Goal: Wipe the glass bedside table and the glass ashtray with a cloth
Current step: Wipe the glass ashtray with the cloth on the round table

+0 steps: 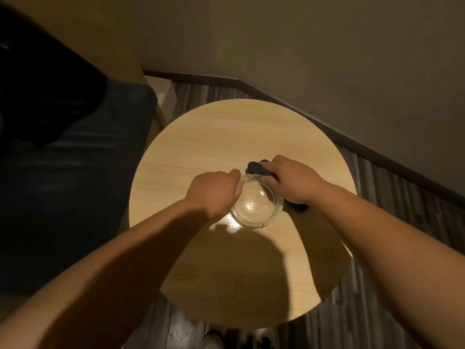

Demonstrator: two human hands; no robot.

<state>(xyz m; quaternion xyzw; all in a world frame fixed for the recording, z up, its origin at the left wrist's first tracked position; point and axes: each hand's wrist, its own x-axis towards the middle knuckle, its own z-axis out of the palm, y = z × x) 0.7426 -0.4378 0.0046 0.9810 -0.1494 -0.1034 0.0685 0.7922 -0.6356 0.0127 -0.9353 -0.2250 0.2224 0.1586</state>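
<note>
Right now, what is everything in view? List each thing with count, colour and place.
round table: one, light wood-look top, centre of view
ashtray: one, clear glass, on the table between the hands
cloth: one, dark blue, at the ashtray's far-right rim
upholstered seat: one, dark blue, left of the table
floor: grey striped, around the table
wall: beige, behind
left hand: one, gripping the ashtray's left rim
right hand: one, closed on the cloth

Probably bedroom: bed (pixel 75 172), bedside table (pixel 201 137).
</note>
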